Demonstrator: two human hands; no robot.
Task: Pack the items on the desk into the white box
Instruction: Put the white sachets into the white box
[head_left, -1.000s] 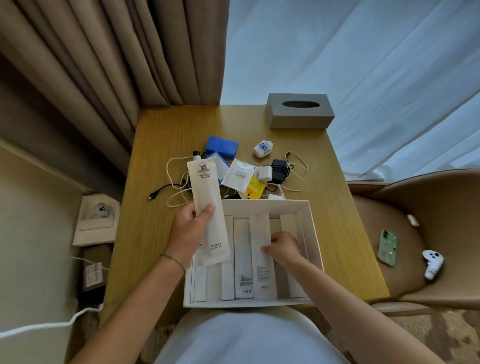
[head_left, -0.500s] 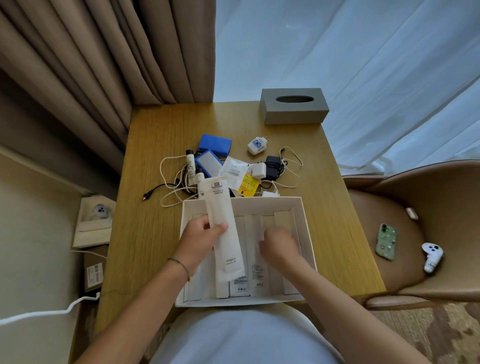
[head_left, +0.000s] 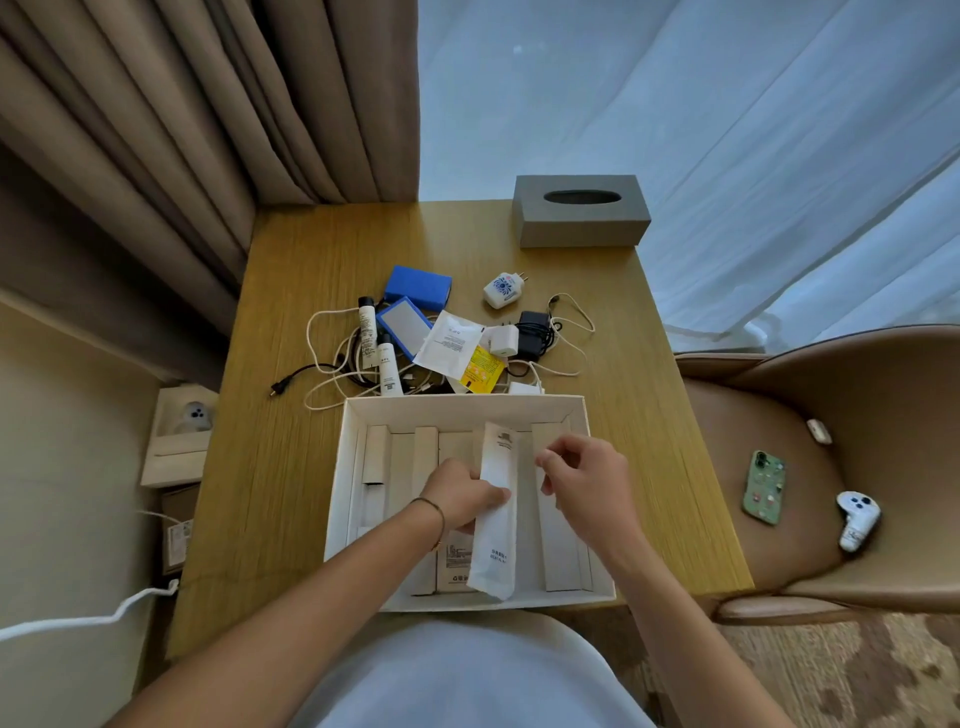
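Note:
The white box (head_left: 467, 406) sits at the near edge of the wooden desk (head_left: 291, 467), with several long white cartons lying side by side in it. My left hand (head_left: 462, 493) grips a long white tube (head_left: 496, 512) over the box's middle, lengthwise among the cartons. My right hand (head_left: 584, 480) hovers just right of the tube, fingers loosely curled, holding nothing. Beyond the box lie loose items: two small white bottles (head_left: 375, 345), a blue case (head_left: 418, 286), a white sachet (head_left: 452, 343), a yellow packet (head_left: 480, 370), white chargers (head_left: 503, 291) and tangled cables (head_left: 332, 371).
A grey tissue box (head_left: 582, 213) stands at the desk's far right corner. Curtains hang behind. A tan chair (head_left: 831, 467) at the right holds a green phone (head_left: 762, 487) and a white controller (head_left: 856, 519). A low shelf with a small box is at the left.
My left hand carried the white tube from above the box's left part rightward and down into the middle. My right hand lifted off the cartons and opened beside the tube.

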